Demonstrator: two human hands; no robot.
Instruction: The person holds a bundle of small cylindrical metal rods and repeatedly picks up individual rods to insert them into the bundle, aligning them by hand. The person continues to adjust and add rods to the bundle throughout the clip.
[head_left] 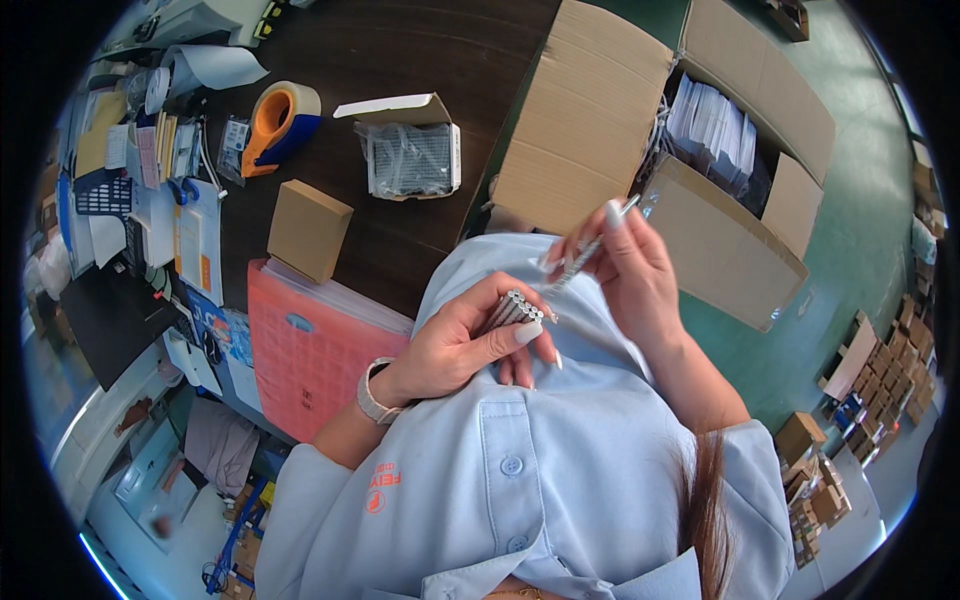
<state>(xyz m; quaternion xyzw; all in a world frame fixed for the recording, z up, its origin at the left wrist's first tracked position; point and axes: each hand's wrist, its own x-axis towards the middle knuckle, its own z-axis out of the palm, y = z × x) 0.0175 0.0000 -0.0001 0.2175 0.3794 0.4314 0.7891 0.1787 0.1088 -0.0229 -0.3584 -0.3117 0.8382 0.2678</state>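
Observation:
My left hand (465, 335) is closed around a bundle of slim metal rods (513, 313), held in front of my shirt. Their round, silvery ends point up between thumb and fingers. Slightly higher and to the right, my right hand (628, 262) pinches a slender metal rod (585, 255) that looks like a drill bit. It is tilted, with its upper end showing past the thumb and its lower end near the bundle. Blur hides the detail of its surface and of the fingertips behind it.
Ahead on the dark table (420, 50) are an open small box (455, 165) with plastic-wrapped contents, a tape dispenser (270, 120) and a closed brown box (310, 230). A red folder (310, 340) lies left. On the right stands an open carton (690, 215) holding white packets (710, 125).

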